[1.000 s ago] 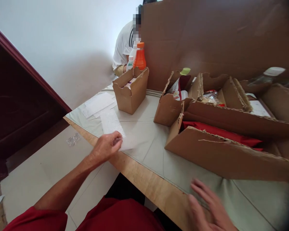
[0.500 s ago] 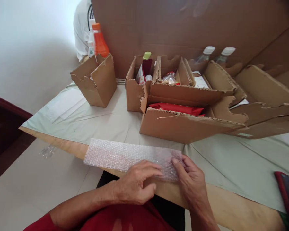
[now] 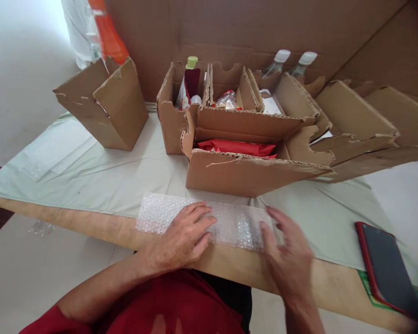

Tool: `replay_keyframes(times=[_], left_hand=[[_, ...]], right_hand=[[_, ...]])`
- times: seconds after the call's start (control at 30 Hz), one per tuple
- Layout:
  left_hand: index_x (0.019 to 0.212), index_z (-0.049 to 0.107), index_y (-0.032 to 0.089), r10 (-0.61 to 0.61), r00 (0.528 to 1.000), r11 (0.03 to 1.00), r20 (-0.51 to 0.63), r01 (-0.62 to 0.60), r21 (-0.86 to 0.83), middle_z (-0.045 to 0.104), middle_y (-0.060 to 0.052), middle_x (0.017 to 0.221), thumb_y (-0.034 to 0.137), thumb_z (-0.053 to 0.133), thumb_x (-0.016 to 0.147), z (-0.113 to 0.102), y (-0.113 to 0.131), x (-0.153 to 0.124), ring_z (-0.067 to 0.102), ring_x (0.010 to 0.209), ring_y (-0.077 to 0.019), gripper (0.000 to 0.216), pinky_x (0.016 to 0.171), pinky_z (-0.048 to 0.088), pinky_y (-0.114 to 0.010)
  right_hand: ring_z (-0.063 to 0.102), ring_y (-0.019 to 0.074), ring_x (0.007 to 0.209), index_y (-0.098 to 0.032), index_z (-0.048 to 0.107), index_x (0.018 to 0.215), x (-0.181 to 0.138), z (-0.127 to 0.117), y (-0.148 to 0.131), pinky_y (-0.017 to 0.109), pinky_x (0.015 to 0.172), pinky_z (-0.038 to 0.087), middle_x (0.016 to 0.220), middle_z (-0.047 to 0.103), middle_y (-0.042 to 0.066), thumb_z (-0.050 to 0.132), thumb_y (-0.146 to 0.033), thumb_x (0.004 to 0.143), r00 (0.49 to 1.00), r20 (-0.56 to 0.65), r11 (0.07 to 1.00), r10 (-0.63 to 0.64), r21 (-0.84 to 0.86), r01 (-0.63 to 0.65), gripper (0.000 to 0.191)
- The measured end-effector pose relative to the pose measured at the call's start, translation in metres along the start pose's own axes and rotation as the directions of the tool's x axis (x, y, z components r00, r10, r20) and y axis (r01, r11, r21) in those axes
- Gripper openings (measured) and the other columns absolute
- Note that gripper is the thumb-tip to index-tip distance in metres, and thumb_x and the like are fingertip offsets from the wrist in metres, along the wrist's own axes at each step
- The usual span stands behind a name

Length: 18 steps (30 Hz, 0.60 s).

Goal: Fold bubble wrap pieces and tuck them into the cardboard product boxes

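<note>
A long clear strip of bubble wrap (image 3: 226, 225) lies along the front edge of the table, in front of the cardboard boxes. Resting on the middle of it is my left hand (image 3: 186, 234), palm down with fingers stretched out. At the strip's right end is my right hand (image 3: 289, 253), slightly blurred. Its thumb and forefinger are apart, and both are at the edge of the wrap; it does not grip it.
An open cardboard box (image 3: 257, 174) with a red packet (image 3: 240, 147) stands behind the wrap, with more boxes behind it. A separate box (image 3: 114, 116) stands left, near an orange bottle (image 3: 111, 44). A red-cased phone (image 3: 386, 266) lies right; clear plastic sheets (image 3: 57, 150) lie left.
My right hand has loosened from its pinch on the wrap's right end. My left hand has shifted left along the strip and lies flatter. The camera view has turned to the right.
</note>
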State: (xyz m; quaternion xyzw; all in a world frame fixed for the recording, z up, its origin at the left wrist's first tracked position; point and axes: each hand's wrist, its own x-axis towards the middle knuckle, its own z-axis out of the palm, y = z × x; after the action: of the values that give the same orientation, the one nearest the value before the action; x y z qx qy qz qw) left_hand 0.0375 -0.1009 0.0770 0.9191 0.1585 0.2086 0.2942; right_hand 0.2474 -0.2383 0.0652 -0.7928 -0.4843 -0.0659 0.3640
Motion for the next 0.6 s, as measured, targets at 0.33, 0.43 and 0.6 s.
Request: replay_keyframes(times=[0.33, 0.43, 0.6], left_hand=[[0.135, 0.06, 0.017, -0.144, 0.988, 0.972, 0.054, 0.131, 0.195, 0.056, -0.014, 0.152, 0.023, 0.058, 0.098, -0.03, -0.054, -0.054, 0.043, 0.147, -0.0334, 0.038, 0.117, 0.045, -0.056], [0.133, 0.061, 0.02, -0.209, 0.976, 0.952, -0.064, 0.218, 0.213, 0.06, -0.013, 0.148, 0.027, 0.056, 0.1, -0.051, -0.068, -0.079, 0.049, 0.144, -0.0323, 0.034, 0.115, 0.047, -0.055], [0.116, 0.068, 0.019, -0.226, 0.904, 0.889, -0.363, 0.344, 0.302, 0.071, -0.014, 0.126, 0.026, 0.057, 0.099, -0.065, -0.072, -0.087, 0.062, 0.129, -0.0334, 0.021, 0.107, 0.052, -0.055]], right_hand=[[0.056, 0.0331, 0.132, -0.013, 0.062, 0.135, -0.005, 0.051, -0.013, 0.048, 0.099, 0.049, 0.143, 0.063, 0.015, 0.044, -0.032, 0.105, 0.829, 0.384, 0.867, -0.407, -0.123, 0.483, 0.04], [0.058, 0.0357, 0.131, -0.014, 0.061, 0.136, -0.016, 0.012, 0.032, 0.05, 0.095, 0.051, 0.143, 0.062, 0.017, 0.04, -0.041, 0.107, 0.896, 0.343, 0.89, -0.28, -0.258, 0.377, 0.045], [0.066, 0.0343, 0.12, -0.017, 0.069, 0.112, -0.01, -0.02, 0.06, 0.052, 0.1, 0.051, 0.119, 0.074, 0.015, 0.04, -0.043, 0.106, 0.974, 0.162, 0.93, -0.159, -0.307, 0.203, 0.04]])
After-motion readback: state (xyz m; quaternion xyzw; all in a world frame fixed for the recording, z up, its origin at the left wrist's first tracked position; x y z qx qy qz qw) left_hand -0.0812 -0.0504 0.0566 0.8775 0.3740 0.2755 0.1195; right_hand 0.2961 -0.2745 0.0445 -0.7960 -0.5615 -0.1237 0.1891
